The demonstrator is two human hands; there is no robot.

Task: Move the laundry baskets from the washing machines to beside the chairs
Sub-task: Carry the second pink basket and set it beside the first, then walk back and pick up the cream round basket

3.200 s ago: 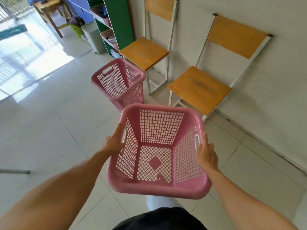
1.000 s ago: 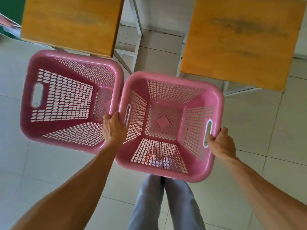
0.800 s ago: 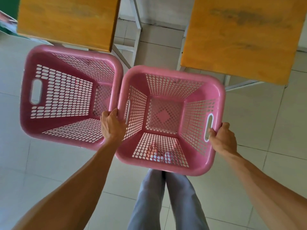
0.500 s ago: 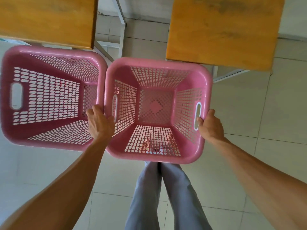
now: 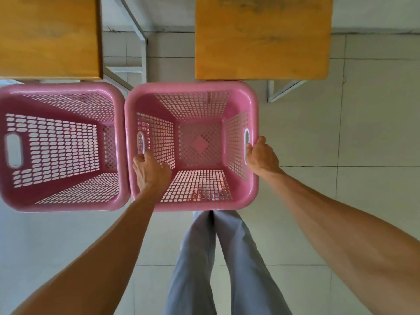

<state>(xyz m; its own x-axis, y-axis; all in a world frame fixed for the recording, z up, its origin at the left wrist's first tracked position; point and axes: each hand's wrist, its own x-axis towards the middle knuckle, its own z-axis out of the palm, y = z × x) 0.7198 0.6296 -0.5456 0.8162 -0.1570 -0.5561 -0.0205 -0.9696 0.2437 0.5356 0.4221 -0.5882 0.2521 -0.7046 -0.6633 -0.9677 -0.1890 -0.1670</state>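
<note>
Two empty pink mesh laundry baskets stand side by side, rims touching, just in front of two wooden chairs. I hold the right basket with both hands. My left hand curls over its left rim beside the handle slot. On the opposite wall, my right hand grips the right handle slot. The right basket's rim is level with that of the left basket, which nobody touches. The left chair seat is behind the left basket and the right chair seat behind the right one.
White metal chair legs show under and between the seats. My legs in grey trousers stand right behind the held basket. Pale floor tiles spread out to the right, and the wall base runs behind the chairs.
I carried the basket up to the chairs and lowered it next to the other basket until the rims became level. My left hand slid over the rim towards the inside.
</note>
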